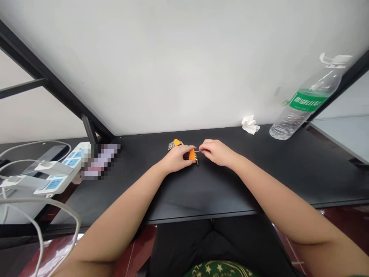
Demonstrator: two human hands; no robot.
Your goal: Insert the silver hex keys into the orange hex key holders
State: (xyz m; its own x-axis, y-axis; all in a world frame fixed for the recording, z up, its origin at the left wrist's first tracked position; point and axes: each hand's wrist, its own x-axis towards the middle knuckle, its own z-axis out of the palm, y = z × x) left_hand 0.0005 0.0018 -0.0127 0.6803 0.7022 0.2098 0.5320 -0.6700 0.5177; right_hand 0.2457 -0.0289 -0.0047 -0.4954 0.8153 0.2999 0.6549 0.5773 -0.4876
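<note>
In the head view, my left hand is closed around an orange hex key holder above the black desk. Short silver ends of several hex keys stick out of its right side. Behind the left hand, a second orange piece shows, with a row of thin silver keys pointing left; whether it joins the held holder is hidden. My right hand pinches the end of a thin hex key that reaches to the holder's right side.
The black desk meets a white wall. A crumpled tissue and a large clear bottle with a green label stand at the back right. At left lie a white power strip with plugged-in chargers, looping cables and a blurred-out packet.
</note>
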